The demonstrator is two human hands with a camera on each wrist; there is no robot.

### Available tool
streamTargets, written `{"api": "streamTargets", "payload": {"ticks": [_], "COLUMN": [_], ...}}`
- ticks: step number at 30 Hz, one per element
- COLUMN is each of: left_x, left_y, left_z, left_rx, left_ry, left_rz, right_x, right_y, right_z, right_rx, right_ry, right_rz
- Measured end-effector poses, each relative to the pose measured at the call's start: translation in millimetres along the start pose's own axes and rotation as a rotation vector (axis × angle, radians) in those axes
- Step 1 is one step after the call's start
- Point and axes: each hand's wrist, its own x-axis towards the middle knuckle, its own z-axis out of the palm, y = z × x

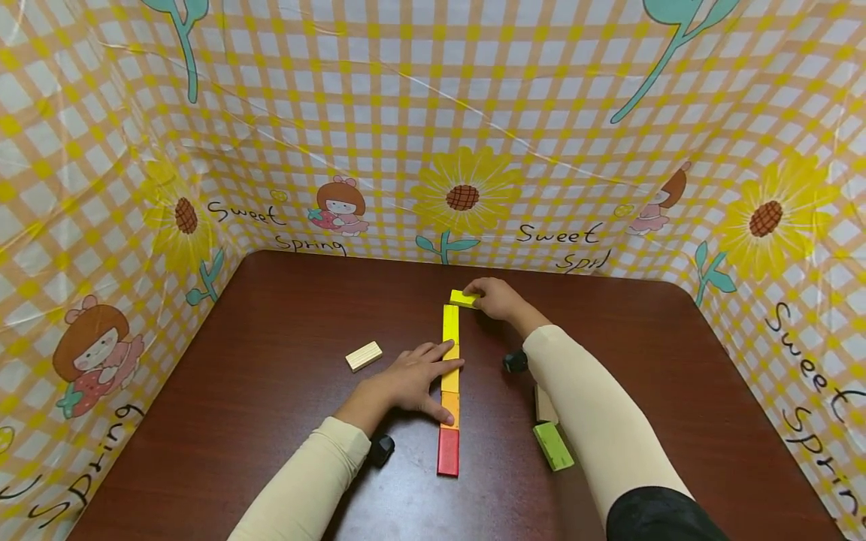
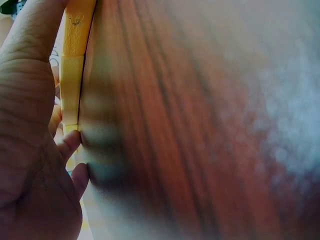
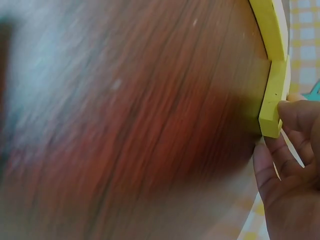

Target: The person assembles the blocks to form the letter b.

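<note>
A straight row of flat wooden blocks runs away from me: a red block (image 1: 448, 452) nearest, then an orange block (image 1: 449, 406), an amber block (image 1: 449, 378) and a yellow block (image 1: 450, 323). My left hand (image 1: 413, 378) reaches over the row from the left with fingers spread, its thumb on the orange block and fingertips across the amber one. At the far end my right hand (image 1: 499, 300) pinches a bright yellow block (image 3: 272, 102) between thumb and fingers. That block lies crosswise, its left end right at the row's far end.
A plain wood block (image 1: 364, 356) lies left of the row. Near the right forearm are a green block (image 1: 553, 446) and another plain block (image 1: 544, 406), partly hidden by the sleeve. The dark brown table (image 1: 284, 315) is enclosed by a checked cloth (image 1: 379, 98) behind and at both sides.
</note>
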Motion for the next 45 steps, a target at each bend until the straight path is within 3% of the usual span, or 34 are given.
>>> {"api": "streamTargets", "payload": {"ticks": [15, 26, 45], "left_x": [-3.3, -2.8, 0.5], "left_y": [1.4, 1.3, 1.2], "left_z": [0.2, -0.9, 0.7], "left_rx": [-0.031, -0.04, -0.032], "left_ry": [-0.011, -0.014, -0.02], "left_rz": [-0.005, 0.009, 0.023], "right_x": [-39.9, -63.0, -107.6], "right_y": [21.9, 31.4, 13.2], "right_z": [-11.6, -8.3, 2.0], "right_rx": [0.096, 0.158, 0.238], "right_ry": [-0.073, -0.139, -0.287], "right_rz": [0.005, -0.01, -0.089]}}
